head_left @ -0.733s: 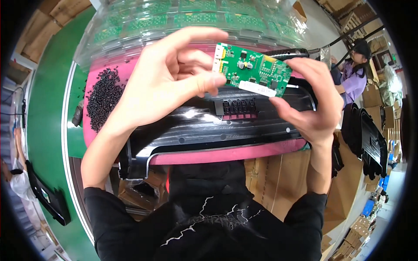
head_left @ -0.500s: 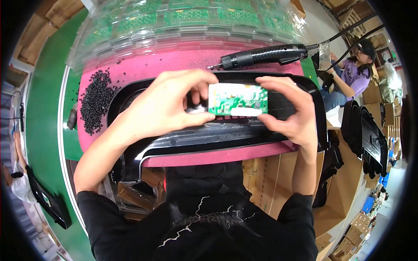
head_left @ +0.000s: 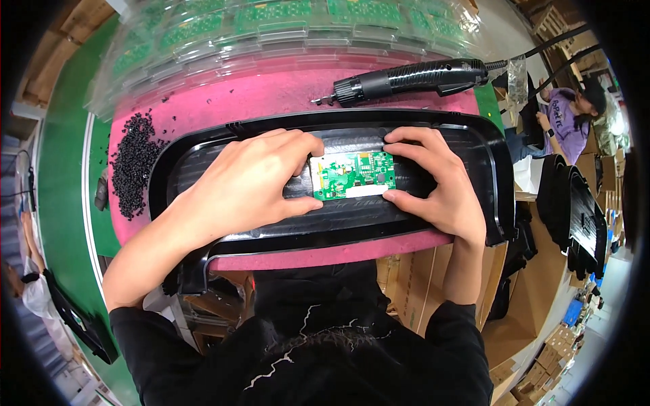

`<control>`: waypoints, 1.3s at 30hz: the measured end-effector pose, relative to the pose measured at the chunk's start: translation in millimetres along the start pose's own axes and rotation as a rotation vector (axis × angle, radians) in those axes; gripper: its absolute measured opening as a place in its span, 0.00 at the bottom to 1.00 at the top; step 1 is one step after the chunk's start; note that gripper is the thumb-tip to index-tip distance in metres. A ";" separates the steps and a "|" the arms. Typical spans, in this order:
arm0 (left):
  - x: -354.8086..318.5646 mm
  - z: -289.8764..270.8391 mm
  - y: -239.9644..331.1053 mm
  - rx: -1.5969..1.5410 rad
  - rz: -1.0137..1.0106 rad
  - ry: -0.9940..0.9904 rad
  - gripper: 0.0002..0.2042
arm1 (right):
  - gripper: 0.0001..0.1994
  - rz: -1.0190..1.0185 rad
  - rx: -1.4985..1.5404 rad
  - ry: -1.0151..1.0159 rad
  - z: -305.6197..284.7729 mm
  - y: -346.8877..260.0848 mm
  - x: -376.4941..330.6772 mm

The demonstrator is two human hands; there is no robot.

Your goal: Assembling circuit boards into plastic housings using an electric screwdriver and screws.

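Observation:
A small green circuit board with a white strip along its near edge lies between my two hands, low inside a long black plastic housing. My left hand pinches the board's left end with thumb and fingers. At the opposite end, my right hand grips the right corners between thumb and fingertips. The housing rests on a pink mat. Whether the board touches the housing floor, I cannot tell.
A black electric screwdriver lies behind the housing, its cable running off right. Small black screws are heaped at the left. Clear plastic trays of green boards stand at the back. A person in purple sits at the right.
Both hands have lowered the board toward the housing and a little nearer to me. The board now lies flatter, and the view has shifted slightly.

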State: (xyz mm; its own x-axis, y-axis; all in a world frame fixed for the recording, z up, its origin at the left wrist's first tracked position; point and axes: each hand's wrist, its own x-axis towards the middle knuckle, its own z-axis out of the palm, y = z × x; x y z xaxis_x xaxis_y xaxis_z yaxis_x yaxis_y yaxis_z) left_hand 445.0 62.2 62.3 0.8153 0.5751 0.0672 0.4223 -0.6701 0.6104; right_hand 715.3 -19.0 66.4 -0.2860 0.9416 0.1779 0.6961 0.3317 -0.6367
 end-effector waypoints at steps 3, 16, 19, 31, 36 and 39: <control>0.4 -0.2 -0.2 -0.001 -0.001 0.001 0.26 | 0.25 0.008 0.000 0.000 0.1 -0.6 0.4; -3.9 4.0 -10.7 0.004 0.050 0.045 0.25 | 0.28 -0.017 -0.041 -0.006 1.3 -4.6 5.1; -6.1 -5.6 -6.6 0.000 0.040 0.094 0.23 | 0.34 -0.008 -0.003 -0.024 -4.3 -6.9 4.8; -105.6 -68.4 -73.0 0.483 -0.432 0.249 0.19 | 0.29 0.248 -0.467 0.441 -57.7 2.7 1.1; -112.1 -59.6 -81.1 0.368 -0.400 0.326 0.17 | 0.25 0.434 0.022 0.231 -91.7 41.4 34.9; -108.6 -55.7 -88.8 0.381 -0.376 0.382 0.13 | 0.20 0.528 0.201 0.325 -83.3 40.9 61.9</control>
State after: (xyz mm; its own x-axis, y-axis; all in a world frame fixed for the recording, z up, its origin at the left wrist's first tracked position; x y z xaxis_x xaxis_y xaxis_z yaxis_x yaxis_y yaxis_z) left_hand 296.9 85.4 44.7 0.4165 0.8816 0.2219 0.8191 -0.4698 0.3292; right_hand 780.9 57.7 113.9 0.2967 0.9550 0.0004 0.5424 -0.1682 -0.8231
